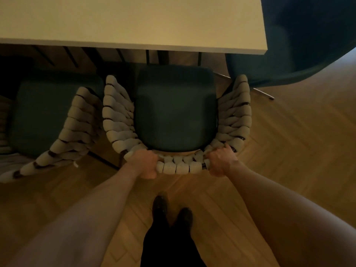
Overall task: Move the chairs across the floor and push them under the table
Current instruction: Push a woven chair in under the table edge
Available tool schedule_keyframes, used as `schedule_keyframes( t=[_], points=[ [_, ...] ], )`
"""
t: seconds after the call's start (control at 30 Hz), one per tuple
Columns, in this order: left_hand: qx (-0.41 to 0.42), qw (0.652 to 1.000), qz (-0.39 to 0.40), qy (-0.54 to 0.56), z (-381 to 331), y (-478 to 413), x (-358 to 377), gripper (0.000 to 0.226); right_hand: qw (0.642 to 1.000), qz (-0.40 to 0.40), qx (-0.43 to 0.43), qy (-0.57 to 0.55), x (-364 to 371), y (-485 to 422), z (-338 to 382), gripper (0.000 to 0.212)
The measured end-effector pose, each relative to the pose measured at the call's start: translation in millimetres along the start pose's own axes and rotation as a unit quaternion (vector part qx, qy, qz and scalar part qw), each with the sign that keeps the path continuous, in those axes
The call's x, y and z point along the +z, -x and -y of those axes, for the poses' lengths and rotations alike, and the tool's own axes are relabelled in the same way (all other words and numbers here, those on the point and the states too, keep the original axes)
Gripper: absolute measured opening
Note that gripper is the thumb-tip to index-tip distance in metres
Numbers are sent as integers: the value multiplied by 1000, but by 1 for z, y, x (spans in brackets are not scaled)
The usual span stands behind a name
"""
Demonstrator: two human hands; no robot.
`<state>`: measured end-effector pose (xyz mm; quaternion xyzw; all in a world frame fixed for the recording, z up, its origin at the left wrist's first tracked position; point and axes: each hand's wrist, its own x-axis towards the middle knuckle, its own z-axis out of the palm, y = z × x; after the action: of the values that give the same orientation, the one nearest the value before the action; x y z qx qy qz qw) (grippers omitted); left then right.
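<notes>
Two places on the woven back rail [183,167] are gripped: our left hand [146,164] and right hand [219,160] curl round it; the chair [175,112] stands on the floor [289,151], seat front near the tabletop [134,22] edge; we judge it stiff, fairly light, not slippery.

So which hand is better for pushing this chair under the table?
Probably the left hand. Both hands grip the chair's back, but the left sits nearer its middle, so it should push straighter. The right hand is out by the corner and might swing the chair. Using both is steadier.
</notes>
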<state>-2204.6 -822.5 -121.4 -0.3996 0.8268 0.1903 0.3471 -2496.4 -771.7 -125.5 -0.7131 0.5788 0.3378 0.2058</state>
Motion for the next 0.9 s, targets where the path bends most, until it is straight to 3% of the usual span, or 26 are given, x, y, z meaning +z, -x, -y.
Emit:
schedule_keyframes(
  t=[0.13, 0.27, 0.4, 0.7, 0.9],
  points=[
    [37, 999, -7, 1, -3, 3, -10, 14, 1000, -8, 5, -9, 5, -5, -3, 30],
    [47, 999, -9, 20, 3, -3, -8, 14, 1000, -15, -9, -8, 9, -9, -7, 34],
    [46, 998, -16, 26, 7, -4, -2, 43, 1000, -6, -10, -8, -2, 0, -4, 39],
    [63, 996, -39, 44, 6, -1, 4, 28, 999, -12, 14, -35, 7, 9, 5, 46],
    [73, 996, -22, 38, 15, -9, 10, 44, 999, -10, 13, -38, 6, 9, 6, 53]
  ],
)
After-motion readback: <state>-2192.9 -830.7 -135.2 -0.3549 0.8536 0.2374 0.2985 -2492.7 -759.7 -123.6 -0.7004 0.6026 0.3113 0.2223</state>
